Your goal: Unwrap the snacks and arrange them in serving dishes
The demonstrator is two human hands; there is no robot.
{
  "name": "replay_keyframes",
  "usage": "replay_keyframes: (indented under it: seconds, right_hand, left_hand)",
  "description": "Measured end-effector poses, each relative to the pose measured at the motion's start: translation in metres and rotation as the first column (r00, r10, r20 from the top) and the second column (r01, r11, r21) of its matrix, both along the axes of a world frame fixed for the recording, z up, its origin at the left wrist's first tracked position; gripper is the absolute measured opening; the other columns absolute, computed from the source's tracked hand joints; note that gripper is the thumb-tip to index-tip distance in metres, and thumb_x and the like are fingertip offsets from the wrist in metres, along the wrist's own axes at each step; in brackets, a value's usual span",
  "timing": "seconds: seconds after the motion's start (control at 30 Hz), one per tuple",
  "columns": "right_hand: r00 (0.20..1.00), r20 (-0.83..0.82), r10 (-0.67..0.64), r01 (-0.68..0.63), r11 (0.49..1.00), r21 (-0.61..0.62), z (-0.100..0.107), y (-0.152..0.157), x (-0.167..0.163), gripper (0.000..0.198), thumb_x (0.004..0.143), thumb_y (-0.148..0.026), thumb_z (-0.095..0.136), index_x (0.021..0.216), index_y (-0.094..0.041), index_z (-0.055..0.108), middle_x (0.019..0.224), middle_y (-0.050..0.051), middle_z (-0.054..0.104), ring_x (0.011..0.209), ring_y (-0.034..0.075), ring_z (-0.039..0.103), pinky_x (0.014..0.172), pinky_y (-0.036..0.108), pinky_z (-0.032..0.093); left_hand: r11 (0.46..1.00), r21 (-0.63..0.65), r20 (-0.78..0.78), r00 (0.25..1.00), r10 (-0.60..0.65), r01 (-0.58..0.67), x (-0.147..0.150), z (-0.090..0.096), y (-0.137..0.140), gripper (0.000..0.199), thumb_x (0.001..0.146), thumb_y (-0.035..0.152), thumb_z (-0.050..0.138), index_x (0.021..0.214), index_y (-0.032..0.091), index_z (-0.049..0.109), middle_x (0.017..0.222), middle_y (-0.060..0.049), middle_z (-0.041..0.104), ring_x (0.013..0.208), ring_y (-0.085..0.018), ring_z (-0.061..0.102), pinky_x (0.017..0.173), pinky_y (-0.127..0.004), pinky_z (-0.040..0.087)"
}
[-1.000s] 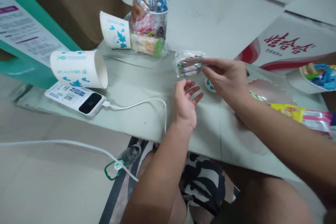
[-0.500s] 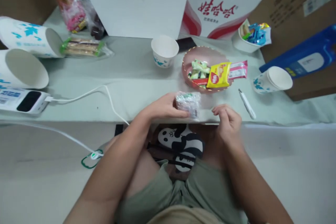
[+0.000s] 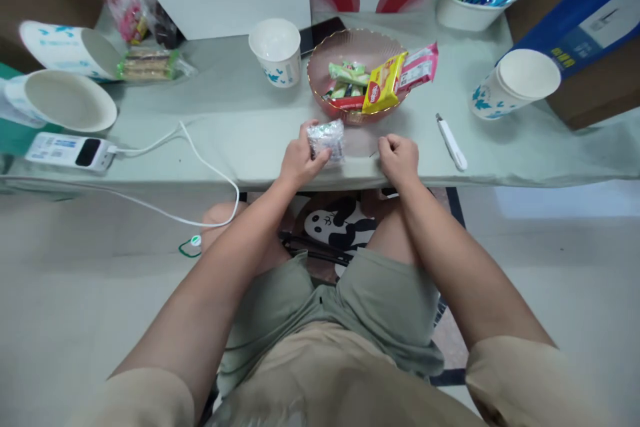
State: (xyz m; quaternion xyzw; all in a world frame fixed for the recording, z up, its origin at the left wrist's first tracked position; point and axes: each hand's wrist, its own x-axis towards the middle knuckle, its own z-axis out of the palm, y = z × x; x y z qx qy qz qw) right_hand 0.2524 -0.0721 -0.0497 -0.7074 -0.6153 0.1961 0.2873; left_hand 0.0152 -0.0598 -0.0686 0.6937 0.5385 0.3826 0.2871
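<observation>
My left hand (image 3: 299, 161) grips a small packet wrapped in bubble wrap (image 3: 327, 140), with the thumb across its near side. The packet is just above the front part of the table, and its contents are blurred by the wrap. To its right, my right hand (image 3: 399, 157) is closed in a pinch at the table's front edge. A tiny dark sliver shows by its fingertips; what the fingers hold is too small to make out. Just beyond both hands stands a pink gold-rimmed bowl (image 3: 320, 60) with several snacks, among them a yellow packet (image 3: 384, 83).
A white utility knife (image 3: 451, 142) lies right of my right hand. Paper cups (image 3: 523, 83) stand farther right, and another paper cup (image 3: 277, 57) is left of the bowl. On the left, a white power bank (image 3: 70, 151) has a cable (image 3: 210, 163) hanging over the edge.
The view has tilted and shifted, so the table things sit higher in the picture. My left hand keeps the wrapped packet; my right hand is closed more tightly and rests nearer the table edge.
</observation>
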Motion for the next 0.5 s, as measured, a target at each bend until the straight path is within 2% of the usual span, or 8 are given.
replay_keyframes:
  seconds: [0.1, 0.2, 0.33, 0.5]
  right_hand:
    - [0.997, 0.065, -0.034, 0.036, 0.999, -0.031, -0.001, 0.002, -0.004, 0.038, 0.093, -0.032, 0.046, 0.058, -0.022, 0.034, 0.059, -0.002, 0.038, 0.061, 0.014, 0.034, 0.061, 0.030, 0.021]
    - [0.989, 0.140, -0.042, 0.051, 0.997, -0.060, -0.002, 0.001, -0.011, 0.037, 0.094, -0.036, 0.048, 0.060, -0.021, 0.047, 0.063, 0.001, 0.049, 0.062, 0.015, 0.037, 0.061, 0.031, 0.018]
    - [0.973, 0.230, -0.022, 0.046, 0.994, -0.098, -0.002, 0.001, -0.016, 0.040, 0.096, -0.042, 0.048, 0.069, -0.019, 0.065, 0.070, 0.006, 0.063, 0.064, 0.017, 0.045, 0.062, 0.031, 0.018]
    - [0.951, 0.309, -0.019, 0.055, 0.993, -0.107, -0.003, 0.002, -0.017, 0.045, 0.099, -0.044, 0.044, 0.076, -0.019, 0.074, 0.079, 0.010, 0.072, 0.066, 0.018, 0.051, 0.061, 0.032, 0.018]
  left_hand:
    - [1.000, 0.025, -0.176, 0.984, -0.004, 0.008, 0.002, -0.005, 0.002, 0.065, 0.083, 0.051, 0.061, 0.136, 0.015, 0.055, 0.068, 0.001, 0.062, 0.065, -0.024, 0.061, 0.068, -0.036, 0.046]
    - [1.000, 0.028, -0.268, 0.963, 0.004, 0.004, 0.004, -0.006, 0.004, 0.064, 0.087, 0.054, 0.055, 0.137, 0.014, 0.054, 0.079, -0.005, 0.069, 0.074, -0.027, 0.066, 0.072, -0.037, 0.048]
    - [1.000, 0.023, -0.296, 0.955, 0.015, -0.008, 0.005, -0.005, 0.004, 0.062, 0.090, 0.056, 0.054, 0.137, 0.015, 0.055, 0.085, -0.008, 0.073, 0.079, -0.029, 0.070, 0.074, -0.038, 0.049]
    - [0.999, 0.027, -0.307, 0.951, 0.026, -0.019, 0.005, -0.005, 0.005, 0.061, 0.090, 0.055, 0.056, 0.137, 0.016, 0.055, 0.085, -0.008, 0.073, 0.082, -0.031, 0.071, 0.074, -0.038, 0.049]
